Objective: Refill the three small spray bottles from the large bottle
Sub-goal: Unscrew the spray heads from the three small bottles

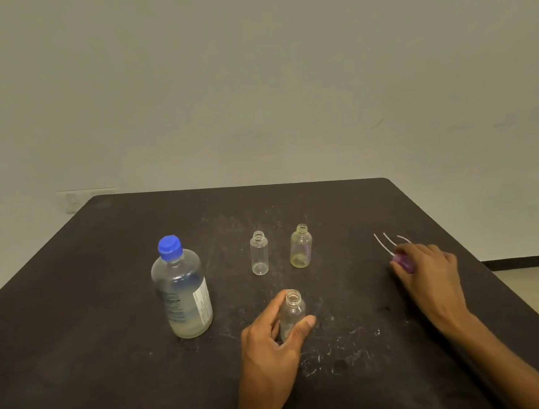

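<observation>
Dark table [109,313]: left hand [270,349] grips small bottle [291,314], fingers [277,303] curled.

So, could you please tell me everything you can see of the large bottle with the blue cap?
The large clear plastic bottle stands upright on the dark scuffed table, left of the three small open bottles. Its blue ridged screw cap is on. The rounded body looks cloudy, with pale liquid showing low down and a white printed label wrapped round its right side; the text is too small to read. Neither hand touches it.
</observation>
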